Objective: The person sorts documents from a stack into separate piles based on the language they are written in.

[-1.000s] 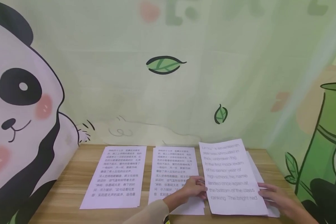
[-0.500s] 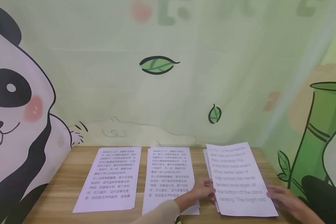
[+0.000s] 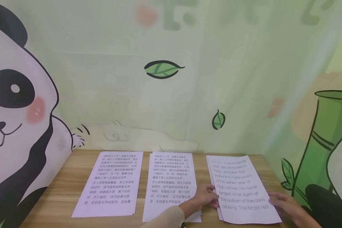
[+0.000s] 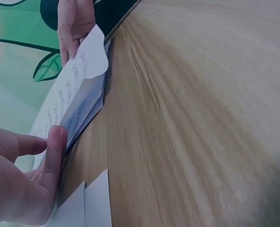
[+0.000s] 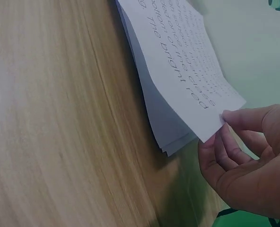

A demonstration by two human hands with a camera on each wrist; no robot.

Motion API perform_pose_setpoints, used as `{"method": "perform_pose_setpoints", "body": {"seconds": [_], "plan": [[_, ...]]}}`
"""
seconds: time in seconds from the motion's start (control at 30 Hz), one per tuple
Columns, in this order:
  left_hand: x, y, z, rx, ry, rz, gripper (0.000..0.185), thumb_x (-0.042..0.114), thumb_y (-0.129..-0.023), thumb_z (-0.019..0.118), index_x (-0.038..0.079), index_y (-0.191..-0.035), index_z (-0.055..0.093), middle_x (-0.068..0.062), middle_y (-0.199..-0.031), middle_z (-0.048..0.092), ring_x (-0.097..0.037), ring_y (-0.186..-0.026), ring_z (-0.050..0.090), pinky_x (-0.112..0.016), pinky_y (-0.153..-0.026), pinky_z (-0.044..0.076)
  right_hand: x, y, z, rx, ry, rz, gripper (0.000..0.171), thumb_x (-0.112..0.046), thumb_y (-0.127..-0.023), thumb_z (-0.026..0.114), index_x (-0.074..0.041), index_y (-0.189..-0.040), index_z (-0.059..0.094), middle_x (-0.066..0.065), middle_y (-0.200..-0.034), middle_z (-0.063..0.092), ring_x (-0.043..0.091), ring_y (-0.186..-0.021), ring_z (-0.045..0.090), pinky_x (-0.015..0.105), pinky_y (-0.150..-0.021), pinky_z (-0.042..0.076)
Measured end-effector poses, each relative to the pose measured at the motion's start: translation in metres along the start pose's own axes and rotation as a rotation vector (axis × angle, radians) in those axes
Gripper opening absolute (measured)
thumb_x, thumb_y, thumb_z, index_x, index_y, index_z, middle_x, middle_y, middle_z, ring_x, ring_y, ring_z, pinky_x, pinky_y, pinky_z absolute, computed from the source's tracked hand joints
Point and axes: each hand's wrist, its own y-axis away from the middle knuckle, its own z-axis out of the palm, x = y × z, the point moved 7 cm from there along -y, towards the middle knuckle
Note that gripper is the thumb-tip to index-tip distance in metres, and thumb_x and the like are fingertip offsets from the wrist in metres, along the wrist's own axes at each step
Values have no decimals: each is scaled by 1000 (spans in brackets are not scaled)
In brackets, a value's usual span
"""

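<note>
At the right of the table, a white sheet of paper [image 3: 239,186] printed with English text is held over other sheets. My left hand [image 3: 205,197] pinches its left edge. On the opposite edge, my right hand [image 3: 288,205] pinches the paper between thumb and fingers. The right wrist view shows the sheet's near corner lifted, with a gap above the lower sheets [image 5: 163,127]. In the left wrist view, the near edge of the paper [image 4: 90,59] bows up between the two hands.
Two more stacks of paper with Chinese text lie to the left: a middle stack [image 3: 171,183] close to my left forearm and a far-left stack [image 3: 108,183]. All rest on a wooden table [image 3: 57,193]. Behind it hangs a green panda-print cloth [image 3: 117,79].
The English sheet has shifted right over the lower sheets, then come down nearer to them. Both hands have moved with it and keep their hold. The camera view has shifted slightly.
</note>
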Motion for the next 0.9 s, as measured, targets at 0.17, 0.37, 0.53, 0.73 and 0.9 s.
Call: {"method": "perform_pose_setpoints", "body": {"seconds": [0.17,0.37,0.53,0.73,0.9], "plan": [[2,4,-17,-16,-27,-12,43,1,-92,66,-8,-133,59,-13,-87,75,-15,-64,72,-29,-63,63,-4,-5,2,-27,-26,-68,57,-20,-100,63,12,-144,46,11,-109,76,15,-93,72,36,-82,61],[7,7,-56,-27,-52,-3,39,5,-94,63,-6,-131,60,-18,-97,76,-15,-68,72,-29,-66,63,-5,-4,0,-68,-112,-88,46,-11,-103,53,15,-141,46,0,-100,76,7,-88,71,30,-82,62],[16,10,-91,-24,-128,-12,36,12,-98,62,-1,-131,64,-16,-103,77,-17,-75,73,-28,-70,60,-9,2,6,-94,-128,-102,48,-14,-103,55,15,-141,46,-2,-101,77,7,-87,72,29,-81,62],[25,27,-140,-21,-207,-7,35,13,-99,62,0,-131,64,-13,-104,77,-19,-79,74,-26,-69,56,-29,6,34,-163,-64,-170,53,-20,-105,54,16,-143,43,6,-112,75,8,-94,73,28,-83,61],[20,39,-175,8,-265,-5,36,14,-98,61,-1,-131,64,-14,-106,76,-21,-80,73,-28,-70,55,-49,5,65,-223,-49,-205,52,-19,-107,51,17,-143,43,7,-114,73,10,-98,71,28,-87,61]]}}
